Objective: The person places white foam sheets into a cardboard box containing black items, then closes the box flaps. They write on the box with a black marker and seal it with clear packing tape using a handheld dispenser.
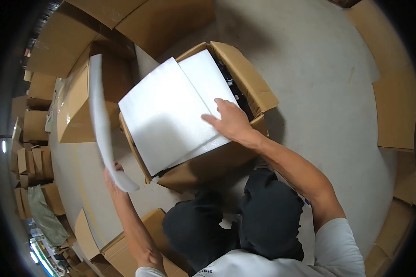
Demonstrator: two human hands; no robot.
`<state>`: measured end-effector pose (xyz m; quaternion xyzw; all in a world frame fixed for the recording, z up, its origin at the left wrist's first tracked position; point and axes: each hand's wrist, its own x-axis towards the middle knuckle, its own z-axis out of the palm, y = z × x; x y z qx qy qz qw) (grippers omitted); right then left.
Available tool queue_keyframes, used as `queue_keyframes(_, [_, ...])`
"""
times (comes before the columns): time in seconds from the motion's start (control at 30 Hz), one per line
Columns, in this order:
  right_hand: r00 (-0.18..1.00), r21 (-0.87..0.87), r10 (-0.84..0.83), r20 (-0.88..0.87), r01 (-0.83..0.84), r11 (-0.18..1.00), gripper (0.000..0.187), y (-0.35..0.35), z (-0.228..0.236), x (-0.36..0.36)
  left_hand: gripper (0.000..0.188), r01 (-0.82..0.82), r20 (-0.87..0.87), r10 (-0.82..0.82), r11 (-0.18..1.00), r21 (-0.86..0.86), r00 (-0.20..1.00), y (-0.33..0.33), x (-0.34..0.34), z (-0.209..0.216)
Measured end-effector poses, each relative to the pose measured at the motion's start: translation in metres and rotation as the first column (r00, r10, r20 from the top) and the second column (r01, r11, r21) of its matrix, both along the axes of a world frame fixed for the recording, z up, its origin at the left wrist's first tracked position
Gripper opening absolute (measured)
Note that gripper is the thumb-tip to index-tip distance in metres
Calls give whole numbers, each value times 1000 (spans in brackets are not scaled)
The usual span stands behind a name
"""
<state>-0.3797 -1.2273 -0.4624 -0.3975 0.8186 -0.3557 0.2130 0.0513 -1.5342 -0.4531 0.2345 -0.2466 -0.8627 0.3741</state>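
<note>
My left hand [113, 175] grips a white foam sheet [98, 115] near its lower end, and the sheet stands on edge, bent, left of the open cardboard box [208, 166]. Two more white foam sheets, an upper one [164, 115] and a lower one [202, 69], overlap across the top of that box. On their right part rests my right hand [230, 121], fingers spread, holding nothing. Along the box's right inner side, dark items [233, 87] with small white bits show beside the foam; their kind is too small to make out.
A large open cardboard box [76, 101] stands at the left, with raised flaps behind it. Another open box [125, 251] is by my left forearm. More cardboard boxes [395, 106] line the right side. Boxes and a grey-green cloth [46, 214] are stacked far left.
</note>
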Motion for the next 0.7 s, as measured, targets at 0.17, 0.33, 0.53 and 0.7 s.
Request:
queue_keyframes(0.17, [979, 124, 125, -160, -106, 987, 49, -31, -11, 17, 40, 7, -321, -8, 1000, -6, 947, 1, 25, 0])
queue_keyframes(0.33, [994, 97, 67, -91, -58, 994, 44, -43, -29, 16, 44, -123, -261, 112, 992, -25, 959, 24, 21, -7])
queue_keyframes(0.53, [1000, 149, -11, -25, 14, 989, 64, -42, 5, 42, 56, 3, -200, -3, 1000, -2, 980, 65, -13, -35])
queue_keyframes(0.7, [957, 152, 53, 286, -101, 983, 49, -69, -5, 32, 58, 90, -150, -81, 995, 48, 985, 84, -35, -67])
